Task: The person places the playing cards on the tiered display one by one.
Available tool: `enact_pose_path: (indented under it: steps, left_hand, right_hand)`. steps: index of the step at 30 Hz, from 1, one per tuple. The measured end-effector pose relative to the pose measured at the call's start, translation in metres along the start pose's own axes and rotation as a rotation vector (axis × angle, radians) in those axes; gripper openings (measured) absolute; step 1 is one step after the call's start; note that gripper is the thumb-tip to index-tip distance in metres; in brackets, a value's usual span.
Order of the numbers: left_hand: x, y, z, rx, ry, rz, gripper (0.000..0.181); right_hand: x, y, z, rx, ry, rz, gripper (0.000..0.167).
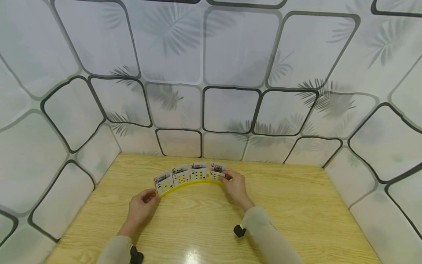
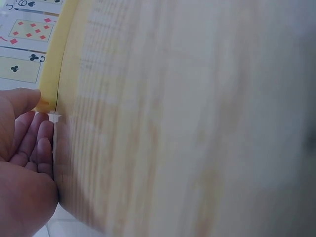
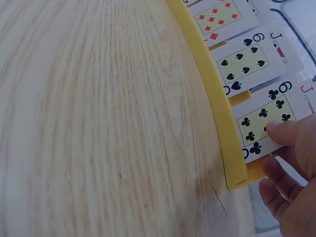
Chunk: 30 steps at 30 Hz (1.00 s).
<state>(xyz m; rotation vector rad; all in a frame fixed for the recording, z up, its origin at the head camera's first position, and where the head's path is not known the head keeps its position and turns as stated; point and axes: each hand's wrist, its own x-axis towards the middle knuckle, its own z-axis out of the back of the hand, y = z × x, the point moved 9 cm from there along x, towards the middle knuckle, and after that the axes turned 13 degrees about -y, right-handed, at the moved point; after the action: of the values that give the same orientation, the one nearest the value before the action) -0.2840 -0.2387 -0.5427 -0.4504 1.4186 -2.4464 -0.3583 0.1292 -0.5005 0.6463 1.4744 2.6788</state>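
A curved yellow card holder [image 1: 197,181] stands on the table with playing cards upright in two rows. Its front row has an ace of clubs [image 1: 165,186], a diamonds card [image 1: 181,178], a six of spades [image 3: 243,64] and a six of clubs [image 3: 264,116]. Face cards and a ten [image 1: 179,169] rise behind them. My left hand [image 1: 141,209] pinches the holder's left end, thumb on the near side, other fingers curled behind. At the right end, my right hand [image 1: 238,187] pinches the six of clubs, its thumb over the card's face; the fingers behind are partly hidden.
The light wooden table [image 1: 197,220] reaches back to a patterned wall [image 1: 230,110] close behind the cards, with more wall at both sides. Black wrist cameras [image 1: 239,230] hang at both sleeves.
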Motion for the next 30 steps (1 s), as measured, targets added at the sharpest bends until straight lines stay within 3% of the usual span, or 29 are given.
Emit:
enact_pose_path:
  steps: [17, 23, 26, 30]
  left_hand:
    - [0.000, 0.003, -0.001, 0.024, 0.005, 0.021, 0.035]
    - [0.001, 0.004, -0.001, 0.040, 0.089, 0.015, 0.039]
    - [0.004, 0.000, 0.008, 0.036, 0.123, -0.010, 0.040]
    - [0.015, -0.016, 0.030, 0.069, 0.091, -0.100, 0.042]
  right_hand:
    - [-0.001, -0.008, 0.012, 0.007, 0.000, -0.033, 0.014]
    - [-0.001, -0.011, 0.024, -0.017, 0.018, -0.008, 0.011]
    - [0.001, -0.013, 0.035, -0.049, 0.033, 0.025, 0.015]
    - [0.008, -0.014, 0.050, -0.105, 0.051, 0.092, 0.021]
